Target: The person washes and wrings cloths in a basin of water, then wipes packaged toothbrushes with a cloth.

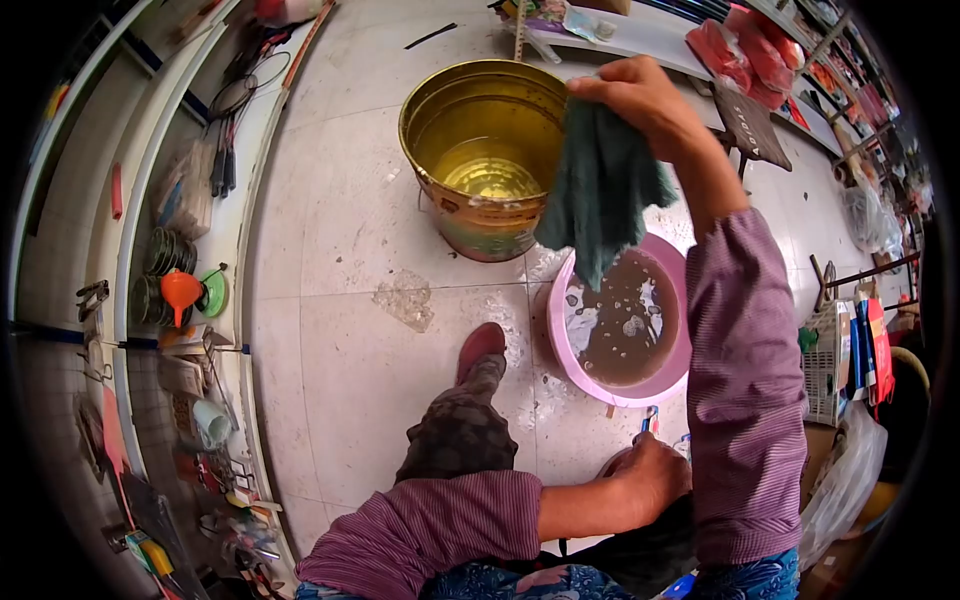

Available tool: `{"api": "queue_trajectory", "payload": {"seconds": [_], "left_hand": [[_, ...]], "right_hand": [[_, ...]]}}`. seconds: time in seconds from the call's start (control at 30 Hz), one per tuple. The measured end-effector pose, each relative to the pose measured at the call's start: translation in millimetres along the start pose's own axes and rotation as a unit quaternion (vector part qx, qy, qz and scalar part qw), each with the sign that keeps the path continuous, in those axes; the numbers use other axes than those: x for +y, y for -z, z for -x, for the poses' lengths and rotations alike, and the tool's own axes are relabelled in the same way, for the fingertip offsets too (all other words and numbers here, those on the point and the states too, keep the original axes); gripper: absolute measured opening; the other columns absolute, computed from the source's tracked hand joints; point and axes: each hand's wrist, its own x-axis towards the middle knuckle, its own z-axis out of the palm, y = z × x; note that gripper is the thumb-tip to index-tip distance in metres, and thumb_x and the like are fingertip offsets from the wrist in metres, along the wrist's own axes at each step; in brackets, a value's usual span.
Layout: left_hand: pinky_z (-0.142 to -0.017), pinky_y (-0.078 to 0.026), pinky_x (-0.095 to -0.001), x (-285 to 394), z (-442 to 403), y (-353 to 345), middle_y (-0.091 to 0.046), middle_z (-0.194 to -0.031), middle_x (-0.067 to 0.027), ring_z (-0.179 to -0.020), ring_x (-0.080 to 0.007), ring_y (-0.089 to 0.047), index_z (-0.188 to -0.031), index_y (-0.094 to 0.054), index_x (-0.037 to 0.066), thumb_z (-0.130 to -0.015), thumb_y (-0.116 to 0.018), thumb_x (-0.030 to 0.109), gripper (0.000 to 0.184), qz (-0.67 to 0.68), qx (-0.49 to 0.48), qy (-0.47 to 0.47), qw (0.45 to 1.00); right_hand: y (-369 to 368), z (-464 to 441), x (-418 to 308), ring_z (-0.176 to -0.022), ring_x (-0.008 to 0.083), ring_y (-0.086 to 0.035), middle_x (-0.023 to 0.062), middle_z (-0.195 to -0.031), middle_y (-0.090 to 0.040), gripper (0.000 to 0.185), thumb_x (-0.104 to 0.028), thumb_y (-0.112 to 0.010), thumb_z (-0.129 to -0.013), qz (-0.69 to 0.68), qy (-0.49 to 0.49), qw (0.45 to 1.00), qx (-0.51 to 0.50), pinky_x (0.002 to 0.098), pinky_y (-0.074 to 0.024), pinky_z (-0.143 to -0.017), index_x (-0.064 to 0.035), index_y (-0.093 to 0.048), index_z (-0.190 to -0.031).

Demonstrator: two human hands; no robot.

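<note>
The tiled floor [345, 400] bears the yellow metal bucket [475, 222], upright just beside the pink basin [630, 394] of murky water [622, 335]. The green cloth [605, 185] hangs lengthwise from the right hand [650, 105], its long axis running down from the pinching fingers toward the basin (whether it touches the rim, I cannot tell). The left hand [648, 472], farther from the cloth, is low near the basin's near side; I cannot tell whether its fingers hold anything.
</note>
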Motion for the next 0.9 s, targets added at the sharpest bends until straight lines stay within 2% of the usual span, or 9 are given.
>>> {"api": "queue_trajectory", "payload": {"seconds": [0.1,0.17,0.27,0.43,0.5,0.63,0.7,0.83,0.9], "left_hand": [[-0.059,-0.042,-0.0337,-10,1,9,-0.068,-0.09,-0.0016,-0.079,-0.0187,-0.064,-0.084,-0.071,0.013,-0.079,-0.06,0.019,0.014,0.015,-0.058,-0.083,0.995],[-0.063,-0.043,-0.0352,2,-9,-55,-0.066,-0.099,-0.004,-0.081,-0.0214,-0.064,-0.093,-0.069,0.011,-0.084,-0.054,0.02,0.019,0.065,0.072,-0.061,0.993],[-0.096,-0.04,-0.0398,12,-22,-96,-0.042,-0.136,-0.011,-0.124,-0.0246,-0.041,-0.132,-0.041,0.008,-0.093,-0.039,0.021,0.041,0.481,0.238,-0.012,0.844],[-0.108,-0.026,-0.0311,-2,-7,-31,-0.037,-0.143,-0.0086,-0.13,-0.0244,-0.035,-0.137,-0.037,0.006,-0.094,-0.029,0.022,0.046,0.108,-0.084,-0.019,0.99],[-0.062,-0.043,-0.0328,-11,7,-2,-0.065,-0.095,-0.0065,-0.081,-0.0215,-0.061,-0.093,-0.069,0.011,-0.078,-0.057,0.016,0.019,0.039,-0.049,-0.059,0.996],[-0.061,-0.041,-0.0336,-9,6,-21,-0.064,-0.096,-0.0054,-0.082,-0.022,-0.06,-0.093,-0.069,0.012,-0.08,-0.055,0.016,0.02,0.091,0.008,-0.056,0.994],[-0.064,-0.04,-0.0346,-3,7,-30,-0.064,-0.097,-0.0048,-0.086,-0.023,-0.059,-0.093,-0.068,0.013,-0.082,-0.05,0.019,0.022,0.036,0.038,-0.033,0.998],[-0.067,-0.039,-0.0355,0,-4,-54,-0.064,-0.097,-0.0047,-0.089,-0.0233,-0.058,-0.093,-0.068,0.013,-0.082,-0.048,0.021,0.024,0.098,0.053,-0.003,0.994],[-0.069,-0.038,-0.035,-3,-3,-63,-0.064,-0.098,-0.0039,-0.09,-0.0239,-0.058,-0.095,-0.067,0.011,-0.081,-0.049,0.023,0.026,0.119,0.198,-0.012,0.973]], "right_hand": [[-32,-26,21,-0.065,0.0088,-0.054,0.0029,-0.072,-0.062,0.032,-0.027,-0.066,-0.083,0.033,0.033,0.999,0.009,0.0251,-0.0448,-0.059,0.0052,-0.066,-0.083],[-50,-32,20,-0.068,0.0171,-0.057,0.0115,-0.075,-0.064,0.032,-0.023,-0.068,-0.079,-0.002,-0.004,1.0,-0.02,0.0325,-0.0476,-0.065,0.0064,-0.067,-0.092],[-66,-38,41,-0.084,0.0253,-0.062,0.0169,-0.095,-0.067,0.036,-0.021,-0.064,-0.08,-0.098,0.044,0.994,-0.024,0.0343,-0.0479,-0.076,0.0065,-0.064,-0.103],[-40,-56,100,-0.098,0.0289,-0.061,0.0189,-0.104,-0.065,0.043,-0.023,-0.064,-0.079,-0.021,0.066,0.991,0.114,0.0334,-0.0473,-0.083,0.0065,-0.059,-0.11],[-42,-59,142,-0.089,0.0297,-0.063,0.0202,-0.097,-0.066,0.045,-0.024,-0.068,-0.076,0.085,-0.007,0.976,0.199,0.0349,-0.0485,-0.079,0.0077,-0.059,-0.106],[-63,-46,183,-0.073,0.0265,-0.063,0.0188,-0.087,-0.066,0.043,-0.022,-0.073,-0.071,-0.048,-0.034,0.966,0.252,0.0363,-0.0491,-0.068,0.0089,-0.06,-0.098],[-57,-40,176,-0.065,0.0222,-0.061,0.0152,-0.077,-0.064,0.033,-0.019,-0.075,-0.069,-0.214,-0.138,0.956,0.148,0.0346,-0.0491,-0.06,0.0066,-0.061,-0.085],[-48,-40,163,-0.058,0.0169,-0.057,0.0104,-0.069,-0.062,0.022,-0.014,-0.074,-0.069,-0.117,-0.158,0.964,0.181,0.031,-0.0465,-0.052,0.0029,-0.061,-0.072],[-36,-35,144,-0.045,0.012,-0.046,0.0028,-0.06,-0.055,0.019,-0.008,-0.074,-0.069,-0.209,-0.122,0.952,0.189,0.027,-0.037,-0.041,-0.005,-0.055,-0.065]]}}
